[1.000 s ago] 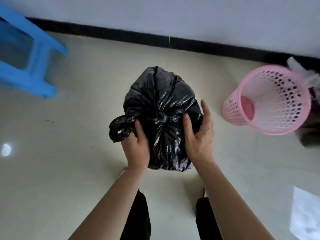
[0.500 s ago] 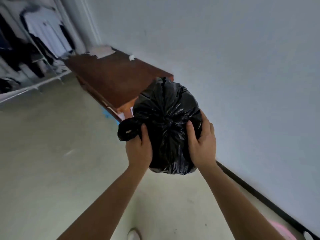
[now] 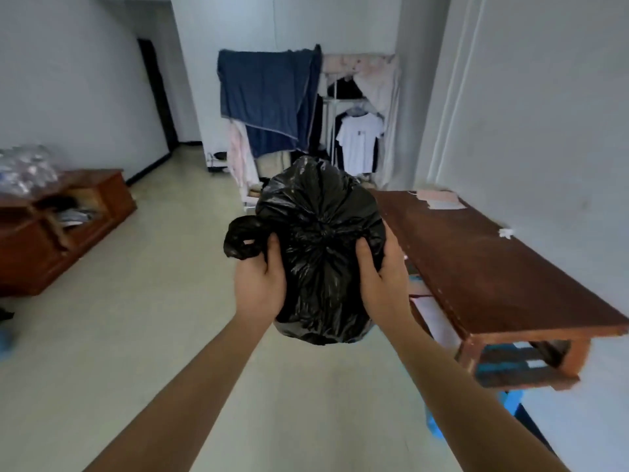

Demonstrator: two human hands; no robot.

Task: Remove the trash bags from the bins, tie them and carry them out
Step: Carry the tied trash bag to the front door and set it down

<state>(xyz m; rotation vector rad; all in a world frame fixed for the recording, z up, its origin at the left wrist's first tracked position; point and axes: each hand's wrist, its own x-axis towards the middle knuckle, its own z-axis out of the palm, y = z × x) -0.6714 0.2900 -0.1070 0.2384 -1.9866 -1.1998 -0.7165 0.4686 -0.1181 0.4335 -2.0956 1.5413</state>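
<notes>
View has swung up from the floor w/ the pink bin to the open room: the person has stood and turned, so the tie step looks done and carry-out has begun. Black trash bag [image 3: 320, 253] is held up in mid-air at chest front, clear of the floor, neck gathered to a knot at centre. Left hand [image 3: 260, 287] has its grip clamped on the bag's left side, a loose loop of plastic [image 3: 243, 241] sticking out just above the thumb. Right hand [image 3: 383, 281] has its grip clamped on the right side. Bag is bulging and full; contents hidden. No bin in view now. Wooden counter [image 3: 493, 267] sits close on the right, low cabinet [image 3: 58, 226] on the left, clothes rack [image 3: 306, 114] ahead, dark doorway [image 3: 158, 93] far left; prob. the exit.
</notes>
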